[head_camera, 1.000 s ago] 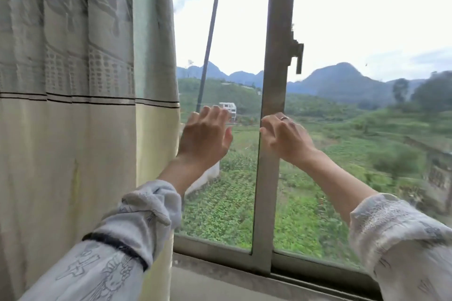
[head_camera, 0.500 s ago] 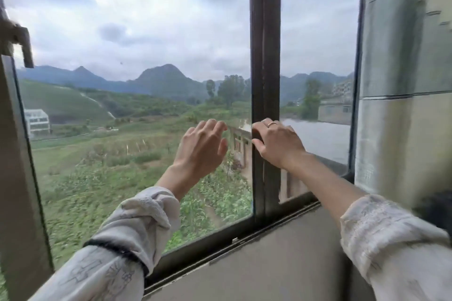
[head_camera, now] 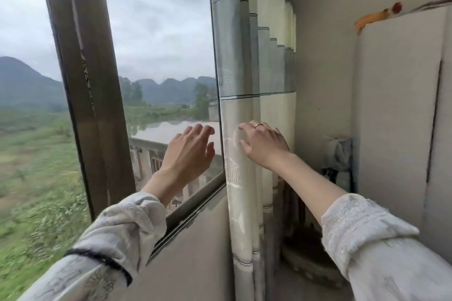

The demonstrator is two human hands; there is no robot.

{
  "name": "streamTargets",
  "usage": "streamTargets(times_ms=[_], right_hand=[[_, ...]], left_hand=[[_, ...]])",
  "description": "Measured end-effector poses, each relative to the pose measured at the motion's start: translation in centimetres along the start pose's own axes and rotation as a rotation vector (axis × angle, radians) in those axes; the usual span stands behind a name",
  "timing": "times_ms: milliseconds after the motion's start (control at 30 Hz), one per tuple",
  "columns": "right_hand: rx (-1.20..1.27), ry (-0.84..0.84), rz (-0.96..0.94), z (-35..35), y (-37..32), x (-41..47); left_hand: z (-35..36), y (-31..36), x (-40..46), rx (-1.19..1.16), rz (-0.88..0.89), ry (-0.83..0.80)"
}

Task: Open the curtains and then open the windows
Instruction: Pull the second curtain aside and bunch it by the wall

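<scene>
Window (head_camera: 166, 56) fills left of view, glass apparently shut; curtain (head_camera: 244, 129) bunched beside it at right. Left hand (head_camera: 189, 151) open, flat near pane; right hand (head_camera: 263, 142) open, fingers touching curtain. Likely window step; next needs sash grip.

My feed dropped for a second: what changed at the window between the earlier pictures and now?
The view swung right, from the left curtain past the window frame to the right curtain. The right hand left the frame and now lies against that curtain; the left hand is spread open by the glass. Both hands stayed raised, gripping nothing.
</scene>
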State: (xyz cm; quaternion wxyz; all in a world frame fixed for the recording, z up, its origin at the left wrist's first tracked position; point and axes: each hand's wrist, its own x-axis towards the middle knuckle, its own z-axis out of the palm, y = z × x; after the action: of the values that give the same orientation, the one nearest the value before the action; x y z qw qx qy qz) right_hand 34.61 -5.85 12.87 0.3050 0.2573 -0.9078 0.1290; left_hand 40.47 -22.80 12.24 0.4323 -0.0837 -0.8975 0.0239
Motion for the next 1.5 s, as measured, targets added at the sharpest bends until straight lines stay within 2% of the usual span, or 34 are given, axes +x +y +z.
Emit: streamTargets(times_ms=[167, 333, 500, 600, 767, 1000, 1100, 1333, 1500], right_hand=[[-0.006, 0.016, 0.028, 3.1, 7.5, 4.3], [0.018, -0.064, 0.082, 7.6, 13.9, 8.9], [0.181, -0.113, 0.179, 13.0, 18.0, 14.1], [0.319, -0.175, 0.214, 16.9, 19.9, 17.5], [0.310, -0.242, 0.219, 22.9, 23.7, 24.3], [0.580, -0.227, 0.315, 29.3, 31.6, 33.4], [0.723, -0.210, 0.333, 32.1, 35.0, 37.0], [0.723, -0.125, 0.325, 39.2, 44.3, 44.7], [0.934, -0.122, 0.363, 41.3, 51.4, 50.5]], left_hand=[[8.0, 2.4, 6.8, -0.098, -0.065, 0.033], [16.2, 3.0, 12.2, -0.234, -0.210, -0.011], [23.1, 0.9, 16.7, -0.513, -0.427, 0.027], [27.3, -0.6, 19.8, -0.587, -0.476, 0.070], [34.1, -2.1, 26.6, -0.684, -0.486, 0.151], [44.4, -2.5, 36.0, -0.680, -0.445, 0.096], [48.4, -2.2, 39.5, -0.757, -0.399, 0.072], [57.2, -0.2, 48.4, -0.798, -0.341, 0.104], [62.4, 1.5, 55.5, -0.752, -0.334, 0.101]])
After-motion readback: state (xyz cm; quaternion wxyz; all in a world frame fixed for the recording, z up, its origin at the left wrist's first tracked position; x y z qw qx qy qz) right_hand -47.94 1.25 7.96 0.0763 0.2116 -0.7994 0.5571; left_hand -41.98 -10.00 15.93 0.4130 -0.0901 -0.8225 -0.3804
